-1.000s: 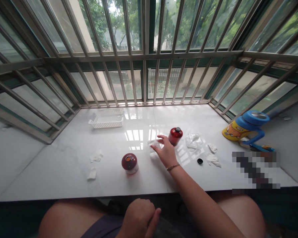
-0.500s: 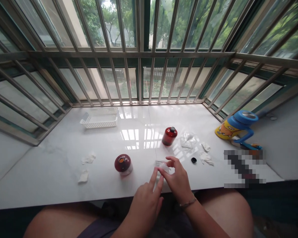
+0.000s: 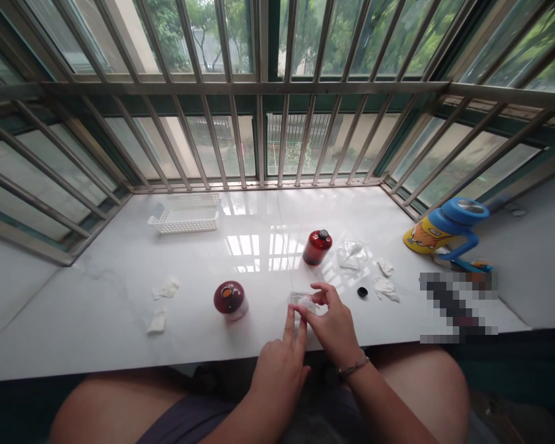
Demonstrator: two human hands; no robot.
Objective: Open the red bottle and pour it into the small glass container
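Note:
Near the front edge of the white counter (image 3: 120, 333) lies a small clear plastic packet (image 3: 298, 298) with something whitish in it. My left hand (image 3: 282, 364) rests two stretched fingers on its near part. Thumb and fingers of my right hand (image 3: 333, 320) are pinched at the packet's right side, on whitish material partly hidden by the fingers. Left of my hands stands a dark red bottle (image 3: 230, 300) with an uncapped top. Behind them is a red bottle (image 3: 317, 249) with a black cap on. A loose black cap (image 3: 362, 291) lies to the right.
A white plastic basket (image 3: 185, 223) sits at the back left. Crumpled white tissues (image 3: 166, 288) lie left and right. Another clear packet (image 3: 352, 254) is beside the capped bottle. A blue and yellow flask (image 3: 444, 227) lies at the right, near a blurred-out patch. Barred windows surround the counter.
The view has shifted slightly. My right hand has lifted a little at the packet, and the whitish material shows more clearly between its fingers. My left hand keeps its two fingers stretched.

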